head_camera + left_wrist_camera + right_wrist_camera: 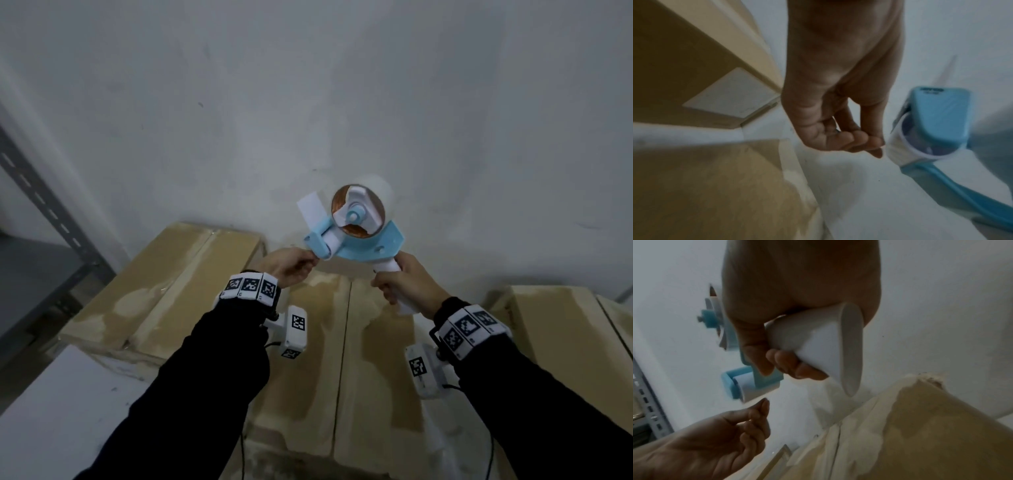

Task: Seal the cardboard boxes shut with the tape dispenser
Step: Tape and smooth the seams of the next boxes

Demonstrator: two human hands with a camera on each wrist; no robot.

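Note:
I hold a blue and white tape dispenser point(363, 236) up in front of the wall, above the cardboard boxes. My right hand point(388, 286) grips its white handle point(818, 345), fingers wrapped round it. The roll of clear tape point(359, 209) sits on top. My left hand point(313, 262) has thumb and fingertips pinched together right at the white roller point(898, 149) at the dispenser's front end. Whether clear tape lies between those fingers point(758, 412) does not show. Below both hands lies the middle box point(342, 359), its flaps meeting in a bare centre seam.
A second box point(164, 284) lies to the left with glossy tape along its seam, and a third box point(555, 342) to the right. A grey metal shelf point(34, 257) stands at far left. A white wall point(308, 102) rises directly behind the boxes.

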